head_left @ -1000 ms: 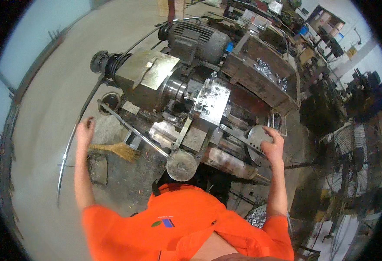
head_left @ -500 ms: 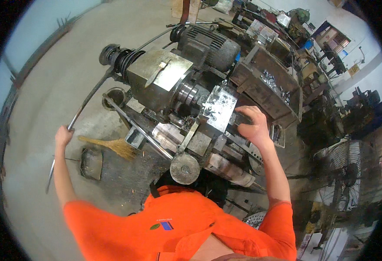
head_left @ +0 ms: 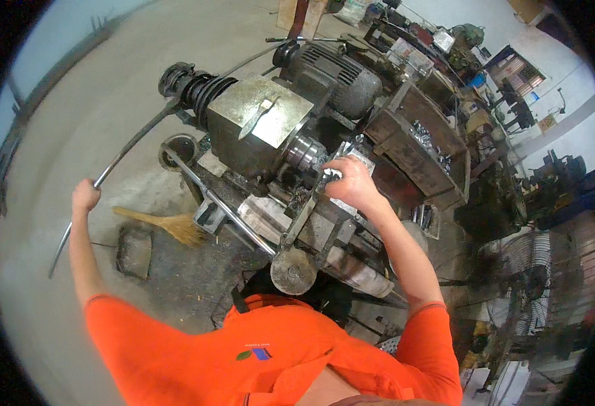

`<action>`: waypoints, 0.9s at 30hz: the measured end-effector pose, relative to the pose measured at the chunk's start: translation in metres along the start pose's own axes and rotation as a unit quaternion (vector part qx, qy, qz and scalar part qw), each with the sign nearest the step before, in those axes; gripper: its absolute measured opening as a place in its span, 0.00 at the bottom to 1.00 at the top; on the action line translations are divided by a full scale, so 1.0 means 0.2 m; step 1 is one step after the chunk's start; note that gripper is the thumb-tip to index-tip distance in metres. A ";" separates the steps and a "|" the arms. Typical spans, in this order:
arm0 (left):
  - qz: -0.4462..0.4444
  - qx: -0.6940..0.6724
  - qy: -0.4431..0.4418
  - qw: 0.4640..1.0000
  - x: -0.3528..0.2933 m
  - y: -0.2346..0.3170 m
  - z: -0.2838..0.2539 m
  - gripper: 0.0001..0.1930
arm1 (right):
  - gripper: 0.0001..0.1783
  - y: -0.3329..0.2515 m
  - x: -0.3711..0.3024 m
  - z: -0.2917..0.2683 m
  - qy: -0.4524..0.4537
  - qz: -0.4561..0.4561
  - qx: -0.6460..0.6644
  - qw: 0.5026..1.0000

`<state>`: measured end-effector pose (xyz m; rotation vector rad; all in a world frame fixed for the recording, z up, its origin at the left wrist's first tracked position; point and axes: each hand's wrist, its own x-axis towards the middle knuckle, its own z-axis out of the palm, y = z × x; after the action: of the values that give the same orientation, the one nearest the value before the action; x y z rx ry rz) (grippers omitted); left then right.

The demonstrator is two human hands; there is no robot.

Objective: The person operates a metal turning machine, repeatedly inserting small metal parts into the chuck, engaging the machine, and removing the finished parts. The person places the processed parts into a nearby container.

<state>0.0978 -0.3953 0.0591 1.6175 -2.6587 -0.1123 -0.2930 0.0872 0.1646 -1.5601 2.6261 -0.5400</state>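
Observation:
My left hand [head_left: 85, 196] is wrapped round a long metal lever [head_left: 132, 143] that slants up to the pulley end of a small lathe-like machine. My right hand [head_left: 353, 181] is over the bright metal plate [head_left: 363, 153] beside the shiny round spindle nose [head_left: 304, 153]. Its fingers are curled together at the plate's left edge, next to a small fitting, and whatever they grip is hidden. The grey headstock box [head_left: 236, 108] stands left of the spindle, with a small flat brush [head_left: 255, 118] lying on top.
A round metal disc [head_left: 293, 272] and a slanting rod [head_left: 238, 227] stand close before me. Behind the plate are a motor [head_left: 338, 78] and a rusty bin [head_left: 416, 145] of metal pieces. A straw broom [head_left: 169, 224] and dustpan [head_left: 134, 252] lie left; a fan [head_left: 531, 281] stands right.
My right hand has moved left from beyond the plate's right side to over it, and its fingers have curled in. The left hand still grips the lever, whose free end has swung slightly outward.

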 end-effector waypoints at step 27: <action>-0.052 -0.047 0.078 0.995 -0.86 0.65 0.02 0.19 | 0.15 0.02 0.19 0.20 -0.067 0.111 -0.041 0.991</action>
<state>0.0618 -0.1820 0.0667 1.6634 -2.4180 -0.1067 -0.3072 0.0458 0.1315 -1.2512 2.6999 -0.3047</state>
